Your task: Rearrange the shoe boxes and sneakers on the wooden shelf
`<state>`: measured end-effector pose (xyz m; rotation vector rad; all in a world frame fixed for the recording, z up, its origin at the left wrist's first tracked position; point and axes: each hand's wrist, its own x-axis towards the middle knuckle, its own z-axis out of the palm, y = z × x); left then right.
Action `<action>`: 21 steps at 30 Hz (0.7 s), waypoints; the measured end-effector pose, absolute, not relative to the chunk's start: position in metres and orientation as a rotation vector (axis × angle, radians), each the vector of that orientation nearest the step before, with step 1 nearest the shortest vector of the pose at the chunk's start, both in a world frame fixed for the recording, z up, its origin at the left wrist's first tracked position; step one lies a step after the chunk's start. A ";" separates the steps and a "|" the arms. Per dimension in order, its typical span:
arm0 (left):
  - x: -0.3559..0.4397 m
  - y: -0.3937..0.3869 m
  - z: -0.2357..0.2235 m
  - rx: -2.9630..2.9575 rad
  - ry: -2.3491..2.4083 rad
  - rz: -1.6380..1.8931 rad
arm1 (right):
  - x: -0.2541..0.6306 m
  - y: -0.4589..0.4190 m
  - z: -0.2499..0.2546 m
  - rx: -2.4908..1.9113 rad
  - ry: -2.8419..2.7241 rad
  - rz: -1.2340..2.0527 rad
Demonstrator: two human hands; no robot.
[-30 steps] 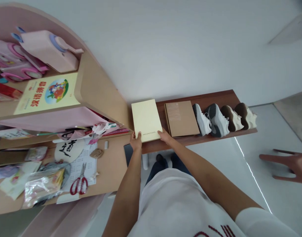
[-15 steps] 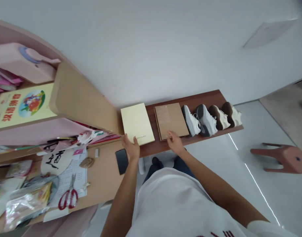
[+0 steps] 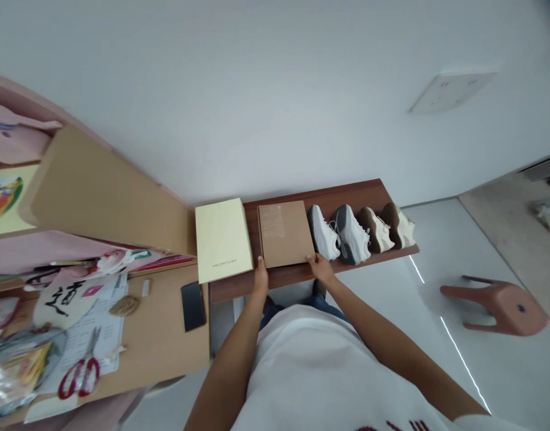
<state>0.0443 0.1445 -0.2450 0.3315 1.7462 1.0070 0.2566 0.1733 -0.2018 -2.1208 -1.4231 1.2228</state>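
A flat brown cardboard box (image 3: pixel 286 233) lies on a dark wooden bench top (image 3: pixel 275 287). My left hand (image 3: pixel 260 278) holds its front left corner, thumb up along the edge. At the front right corner my right hand (image 3: pixel 320 267) grips the same box with the thumb on top and the other fingers partly hidden. To the left of it is a pale yellow box (image 3: pixel 223 239) with printed lettering. White sneakers with grey soles (image 3: pixel 352 236) stand close by on the right, followed by cream and brown shoes (image 3: pixel 378 230).
A desk (image 3: pixel 162 317) at the left carries a black phone (image 3: pixel 193 306), red-handled scissors (image 3: pixel 81 368), papers and plastic bags. Its upright side panel (image 3: pixel 117 191) rises beside the yellow box. A wall runs behind the bench; a reddish-brown stool (image 3: pixel 504 305) is on the floor at right.
My left hand has moved from the yellow box's front to the cardboard box's left corner. My right hand has shifted to that box's right corner. The view has turned slightly.
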 end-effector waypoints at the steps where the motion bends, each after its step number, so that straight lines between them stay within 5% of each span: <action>1: 0.044 0.145 -0.247 0.307 1.738 1.003 | 0.258 0.175 -0.201 -2.103 -1.428 1.248; 21: 0.062 0.143 -0.191 0.281 1.756 1.257 | 0.264 0.191 -0.197 -1.869 -1.489 1.370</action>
